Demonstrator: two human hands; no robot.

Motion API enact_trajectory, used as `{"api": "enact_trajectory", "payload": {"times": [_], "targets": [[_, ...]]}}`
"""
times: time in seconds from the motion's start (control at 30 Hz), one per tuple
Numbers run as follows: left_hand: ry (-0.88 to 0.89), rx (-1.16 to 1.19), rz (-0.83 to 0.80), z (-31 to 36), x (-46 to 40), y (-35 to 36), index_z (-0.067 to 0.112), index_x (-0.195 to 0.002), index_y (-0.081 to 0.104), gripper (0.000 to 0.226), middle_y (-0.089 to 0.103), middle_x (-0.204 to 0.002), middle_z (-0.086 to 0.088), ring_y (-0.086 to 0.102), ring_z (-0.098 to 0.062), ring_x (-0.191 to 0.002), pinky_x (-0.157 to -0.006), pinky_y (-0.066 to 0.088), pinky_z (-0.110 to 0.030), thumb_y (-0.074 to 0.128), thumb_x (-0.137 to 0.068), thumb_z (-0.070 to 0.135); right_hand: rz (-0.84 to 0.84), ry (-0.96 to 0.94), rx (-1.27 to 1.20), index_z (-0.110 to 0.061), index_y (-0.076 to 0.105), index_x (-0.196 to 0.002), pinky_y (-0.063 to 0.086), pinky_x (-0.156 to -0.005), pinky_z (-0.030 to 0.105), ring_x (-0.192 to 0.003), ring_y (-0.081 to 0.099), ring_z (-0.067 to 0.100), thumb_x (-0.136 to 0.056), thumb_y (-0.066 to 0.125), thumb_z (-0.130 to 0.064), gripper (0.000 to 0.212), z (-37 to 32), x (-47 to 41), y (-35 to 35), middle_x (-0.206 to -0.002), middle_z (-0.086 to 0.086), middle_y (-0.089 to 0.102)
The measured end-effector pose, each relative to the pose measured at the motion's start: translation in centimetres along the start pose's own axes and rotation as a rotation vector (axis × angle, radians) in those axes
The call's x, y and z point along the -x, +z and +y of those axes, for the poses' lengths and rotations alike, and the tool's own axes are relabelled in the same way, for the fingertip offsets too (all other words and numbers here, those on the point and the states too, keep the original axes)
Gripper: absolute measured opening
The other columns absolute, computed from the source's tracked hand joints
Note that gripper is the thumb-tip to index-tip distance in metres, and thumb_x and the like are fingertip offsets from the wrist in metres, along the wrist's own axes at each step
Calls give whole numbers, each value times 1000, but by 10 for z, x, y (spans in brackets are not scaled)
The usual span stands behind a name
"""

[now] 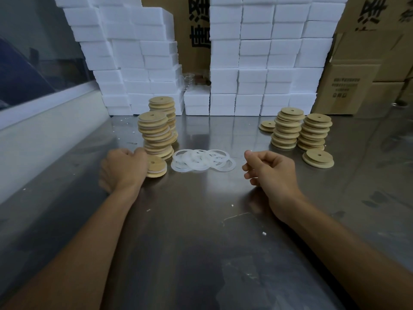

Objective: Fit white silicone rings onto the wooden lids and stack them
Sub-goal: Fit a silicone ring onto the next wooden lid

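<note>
Gripping the ringed lid [156,166] at its near-left edge, your left hand [124,168] curls round it where it rests on the steel table [201,231], just in front of the near-left stack [155,135]. The hand is blurred, so you cannot tell exactly how the fingers lie. The lid looks stiff and light: take it by the rim, not the white band at its side. Judge the silicone rings [202,163] as thin, floppy and clingy; they overlap in a loose pile at the centre, so pinch one edge and peel it off alone. Your right hand [268,168] hovers right of that pile, fingers loosely curled, holding nothing you can make out.

Both left stacks, the near one and the far-left stack [163,115], lean and sit unevenly, so set each lid down square or they may topple. On the right, the bare lid stacks [300,130] stand lower, with a pair of lids [318,158] nearer you and a couple of lids [268,126] lying flat to their left.

Behind stand white foam boxes [257,63] and cardboard cartons [357,74]; all appear closed, so you cannot tell their contents. Something glassy [190,82] shows in the gap.
</note>
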State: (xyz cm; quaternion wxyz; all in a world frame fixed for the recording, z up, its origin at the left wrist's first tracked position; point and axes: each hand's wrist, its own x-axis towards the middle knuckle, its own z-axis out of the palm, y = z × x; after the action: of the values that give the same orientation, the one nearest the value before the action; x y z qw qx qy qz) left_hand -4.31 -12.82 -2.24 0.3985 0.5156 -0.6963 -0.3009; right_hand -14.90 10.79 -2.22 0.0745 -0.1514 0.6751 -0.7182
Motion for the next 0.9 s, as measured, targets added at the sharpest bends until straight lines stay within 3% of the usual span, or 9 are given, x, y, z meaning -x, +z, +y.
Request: {"api": "enact_trajectory", "payload": {"times": [0.13,0.23,0.33,0.5,0.6,0.67,0.8,0.9], "targets": [[44,-117,-15,-4,-3,4,16,-57,46,30,48,-59,-2,46,-23,-55,-58,36,-33,59,-80,30,-1,-4,13,-11,69,-79,45,-47,16,-51,58,4,-92,68,-23,19,0,0,-1,-60,-3,68],[107,-232,-47,-7,-5,7,10,-74,59,26,64,-75,-11,59,-31,-72,-66,47,-39,59,-83,34,-8,-12,21,-11,69,-79,45,-48,16,-51,58,4,-93,68,-23,19,0,1,-1,-60,-3,68],[142,-295,-38,-8,-5,9,8,-87,61,29,68,-87,-16,63,-37,-87,-77,52,-46,58,-87,37,-5,-25,44,-11,69,-80,46,-48,16,-51,58,3,-93,67,-23,18,0,0,-3,-61,-3,68],[264,-320,4,-7,1,7,6,-85,59,21,64,-86,-17,60,-39,-84,-66,44,-41,58,-89,27,47,-123,224,-13,70,-85,49,-55,15,-60,65,3,-92,67,-26,15,3,-8,-13,-68,-4,72],[342,-337,-1,-3,7,7,7,-83,59,20,62,-83,-14,54,-33,-75,-63,39,-39,59,-88,26,122,-217,472,-19,70,-87,57,-73,30,-74,67,8,-92,66,-26,10,5,-16,-25,-77,-6,70],[354,-350,-26,-2,10,7,8,-82,57,22,60,-82,-13,50,-30,-72,-62,39,-38,60,-88,30,162,-256,688,-19,70,-99,55,-88,41,-91,65,14,-91,65,-26,11,7,-21,-35,-95,-4,71],[327,-350,-69,-1,10,6,9,-82,55,23,58,-80,-11,51,-31,-73,-63,40,-37,61,-85,31,297,-137,1089,-19,57,-127,24,-111,55,-134,37,33,-85,63,-32,44,6,-34,-58,-137,11,51],[325,-342,-81,-1,10,6,10,-79,55,21,58,-78,-10,52,-31,-72,-62,40,-36,62,-82,29,263,56,1160,-18,47,-135,15,-117,57,-145,19,36,-87,57,-37,53,6,-38,-68,-151,15,35]]}}
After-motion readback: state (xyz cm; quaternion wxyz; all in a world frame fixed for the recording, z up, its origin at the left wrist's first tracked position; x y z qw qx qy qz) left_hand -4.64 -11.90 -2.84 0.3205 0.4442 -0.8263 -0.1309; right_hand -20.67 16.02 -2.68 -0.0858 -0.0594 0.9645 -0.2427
